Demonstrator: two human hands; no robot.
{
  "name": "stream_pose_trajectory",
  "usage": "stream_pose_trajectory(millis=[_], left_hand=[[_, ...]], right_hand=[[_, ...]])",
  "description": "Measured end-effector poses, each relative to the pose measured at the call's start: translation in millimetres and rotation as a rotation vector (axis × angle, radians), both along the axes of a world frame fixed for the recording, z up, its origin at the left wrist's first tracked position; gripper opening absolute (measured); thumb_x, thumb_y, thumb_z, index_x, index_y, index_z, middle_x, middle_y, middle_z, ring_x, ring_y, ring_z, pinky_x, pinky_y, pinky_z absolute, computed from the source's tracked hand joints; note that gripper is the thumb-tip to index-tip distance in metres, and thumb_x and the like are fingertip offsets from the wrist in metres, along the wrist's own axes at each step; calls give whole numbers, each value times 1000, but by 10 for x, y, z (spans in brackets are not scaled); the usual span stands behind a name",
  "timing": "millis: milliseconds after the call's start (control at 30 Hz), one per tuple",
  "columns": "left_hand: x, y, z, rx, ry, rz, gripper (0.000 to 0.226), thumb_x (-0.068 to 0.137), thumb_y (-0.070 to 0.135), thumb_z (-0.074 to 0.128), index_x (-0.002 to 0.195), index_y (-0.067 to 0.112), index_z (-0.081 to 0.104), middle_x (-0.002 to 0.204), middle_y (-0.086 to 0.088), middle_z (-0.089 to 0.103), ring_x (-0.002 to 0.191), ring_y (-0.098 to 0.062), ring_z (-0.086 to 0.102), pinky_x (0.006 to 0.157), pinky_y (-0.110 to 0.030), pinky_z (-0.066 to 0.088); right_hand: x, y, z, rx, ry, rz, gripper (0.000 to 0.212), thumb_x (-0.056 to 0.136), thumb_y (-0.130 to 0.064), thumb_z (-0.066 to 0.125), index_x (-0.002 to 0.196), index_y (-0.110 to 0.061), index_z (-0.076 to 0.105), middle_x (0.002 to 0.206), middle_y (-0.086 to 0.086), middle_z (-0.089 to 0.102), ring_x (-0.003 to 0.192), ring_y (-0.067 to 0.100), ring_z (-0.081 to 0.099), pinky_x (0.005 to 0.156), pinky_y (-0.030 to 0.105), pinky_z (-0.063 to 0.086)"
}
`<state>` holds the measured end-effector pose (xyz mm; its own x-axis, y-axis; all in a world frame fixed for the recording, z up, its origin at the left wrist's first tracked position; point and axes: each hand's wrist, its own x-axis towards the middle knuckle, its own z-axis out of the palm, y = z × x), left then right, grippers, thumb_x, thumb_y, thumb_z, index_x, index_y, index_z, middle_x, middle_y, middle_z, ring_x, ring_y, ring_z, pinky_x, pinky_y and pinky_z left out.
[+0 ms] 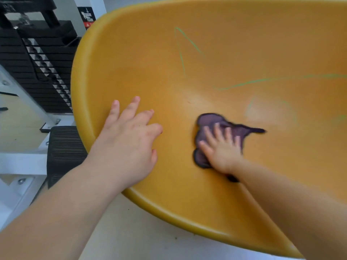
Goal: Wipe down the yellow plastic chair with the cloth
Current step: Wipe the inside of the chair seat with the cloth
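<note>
Head view, looking down into a wide yellow moulded plastic chair shell (225, 53), tilted across most of the frame. On its near-left edge, the left hand (127, 139): flat on the plastic, fingers straight and spread, holding nothing. Well apart from it, lower in the seat's hollow, the right hand (221, 149): blurred, palm down, fingers straight and splayed, pressing a small crumpled dark purple cloth (212, 121) against the seat rather than gripping it. Cloth touching the chair, sticking out past the fingertips and to the right. Thin green scribble lines (181, 53) on the plastic beyond the cloth. Left of the chair, a black weight stack (47, 72) in a white frame and a black ribbed pad (63, 147). Pale floor (131, 231) below.
</note>
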<state>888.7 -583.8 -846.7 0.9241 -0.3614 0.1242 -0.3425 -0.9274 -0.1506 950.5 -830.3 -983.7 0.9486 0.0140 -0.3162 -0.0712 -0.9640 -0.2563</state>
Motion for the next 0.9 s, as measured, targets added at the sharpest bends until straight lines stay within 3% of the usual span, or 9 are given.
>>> stream_pose_trajectory(millis=[167, 267, 333, 433, 533, 600, 700, 800, 900], left_hand=[[7, -75, -50, 1, 121, -69, 46, 74, 37, 53, 115, 29, 72, 140, -6, 61, 142, -33, 42, 113, -59, 31], [-19, -135, -32, 27, 214, -48, 59, 80, 45, 44, 137, 37, 56, 156, -2, 43, 150, -29, 28, 119, -56, 22], [-17, -159, -19, 83, 292, -12, 59, 92, 49, 38, 150, 41, 34, 166, 5, 18, 155, -23, 8, 123, -52, 10], [-36, -187, -6, 158, 358, 16, 61, 96, 47, 41, 154, 41, 22, 168, 6, 2, 155, -22, -2, 124, -55, 8], [-51, -181, -8, 157, 357, 44, 62, 94, 47, 40, 153, 42, 21, 168, 7, -2, 155, -21, -3, 123, -56, 11], [-55, -196, 13, 154, 360, 45, 63, 92, 51, 36, 153, 43, 20, 168, 8, -1, 155, -21, -1, 123, -56, 11], [-32, -228, 25, 149, 394, 57, 74, 80, 56, 21, 153, 45, 20, 168, 10, 3, 155, -19, 4, 123, -55, 15], [7, -302, -10, 151, 421, 51, 68, 85, 58, 27, 152, 46, 20, 168, 10, 6, 155, -19, 8, 123, -53, 17], [42, -394, -60, 138, 446, 24, 68, 86, 60, 26, 152, 46, 19, 168, 10, 6, 155, -19, 7, 123, -52, 16]], right_hand=[[-1007, 507, 388, 284, 79, 487, 62, 102, -64, 16, 154, -52, -16, 162, -20, -29, 147, 14, -37, 121, 38, -21], [-1052, 27, 393, 195, 154, 585, 63, 95, -75, 16, 148, -62, -16, 159, -28, -31, 145, 6, -38, 119, 30, -21], [-802, -503, 265, -61, 97, 484, 79, 77, -94, 4, 147, -63, -17, 160, -24, -31, 151, 12, -28, 124, 39, -14], [-398, -1261, 176, -331, 18, -42, 118, 52, -106, -8, 156, -51, -12, 168, -6, -22, 157, 28, -13, 126, 52, -4], [-198, -1243, 115, -303, 35, -384, 123, 66, -103, 3, 163, -29, 5, 169, 12, -16, 155, 42, -12, 124, 59, -3], [-225, -786, 33, -236, 24, -284, 102, 83, -89, 10, 164, -26, 9, 168, 17, -17, 153, 45, -14, 122, 61, -4], [-575, 22, 41, -25, 15, 95, 78, 95, -75, 9, 161, -38, -8, 168, 10, -23, 153, 40, -23, 123, 57, -12], [-972, 287, 228, 155, 32, 378, 69, 96, -72, 6, 158, -48, -11, 167, 0, -27, 151, 27, -31, 123, 47, -18], [-1074, -129, 214, 103, 16, 479, 75, 83, -83, 0, 151, -56, -19, 166, -6, -28, 151, 20, -30, 123, 40, -18]])
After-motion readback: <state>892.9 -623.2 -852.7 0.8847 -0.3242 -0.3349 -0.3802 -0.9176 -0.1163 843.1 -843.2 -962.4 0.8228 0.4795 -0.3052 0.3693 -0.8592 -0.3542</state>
